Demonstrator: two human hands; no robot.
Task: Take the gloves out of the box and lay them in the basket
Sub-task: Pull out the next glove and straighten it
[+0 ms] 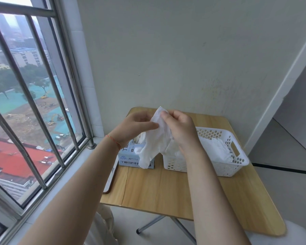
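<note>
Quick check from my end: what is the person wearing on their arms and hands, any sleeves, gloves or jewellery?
Both forearms are bare, with no sleeves in view. The left hand and right hand wear no gloves, and no rings show. The only thing worn is a thin red string bracelet around the left wrist. No watch or other markings show.

The near half of the wooden table (166,188) lies bare, giving open room to approach from the front. At the back, the glove box (129,159) and the white basket (237,163) stand just beside each other with only a narrow gap between. The wall (166,59) closes off the far side, and the window bars (34,103) and sill (74,165) hem in the left. The basket's top is open, with gloves (221,149) already piled inside.
</note>
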